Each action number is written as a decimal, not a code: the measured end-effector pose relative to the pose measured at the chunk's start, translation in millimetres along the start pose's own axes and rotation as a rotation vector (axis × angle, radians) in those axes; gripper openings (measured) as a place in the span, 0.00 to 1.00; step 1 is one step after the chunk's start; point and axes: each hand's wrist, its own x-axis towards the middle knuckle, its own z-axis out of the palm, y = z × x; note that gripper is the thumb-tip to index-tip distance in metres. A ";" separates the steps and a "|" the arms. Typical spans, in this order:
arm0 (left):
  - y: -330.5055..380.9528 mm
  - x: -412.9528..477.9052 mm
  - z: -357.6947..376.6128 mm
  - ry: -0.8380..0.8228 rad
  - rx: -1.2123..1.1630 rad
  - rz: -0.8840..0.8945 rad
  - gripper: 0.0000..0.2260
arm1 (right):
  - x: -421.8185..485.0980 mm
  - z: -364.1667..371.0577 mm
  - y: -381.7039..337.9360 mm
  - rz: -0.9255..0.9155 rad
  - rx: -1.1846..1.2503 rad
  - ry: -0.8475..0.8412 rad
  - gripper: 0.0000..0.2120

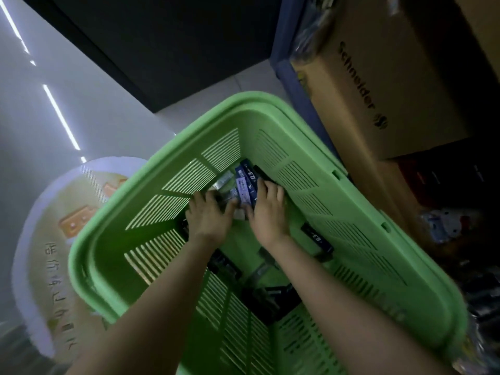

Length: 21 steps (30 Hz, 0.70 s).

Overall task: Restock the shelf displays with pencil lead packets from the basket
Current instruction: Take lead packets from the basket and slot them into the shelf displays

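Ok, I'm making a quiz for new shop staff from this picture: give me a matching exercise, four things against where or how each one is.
Things:
1. basket
2. cardboard box
3. round sign
4. right hand

Descriptions:
A. outside the basket, on its left
B. green, with slotted walls
C. printed "Schneider"
D. curled round blue packets inside the basket

Pairs: 1-B, 2-C, 3-A, 4-D

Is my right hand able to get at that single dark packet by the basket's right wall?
Probably yes: the right hand is inside the basket, and the dark packet lies uncovered beside that wrist.
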 end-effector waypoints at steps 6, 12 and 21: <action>-10.1 6.1 11.1 -0.019 -0.029 0.050 0.26 | 2.4 1.7 5.6 -0.037 0.059 -0.028 0.31; -17.5 8.7 12.6 -0.119 -0.013 0.018 0.17 | -0.9 4.5 10.1 0.023 0.152 -0.130 0.21; 23.3 -5.9 -4.4 -0.173 -0.971 -0.233 0.12 | -18.4 -18.8 10.0 0.079 0.287 -0.157 0.14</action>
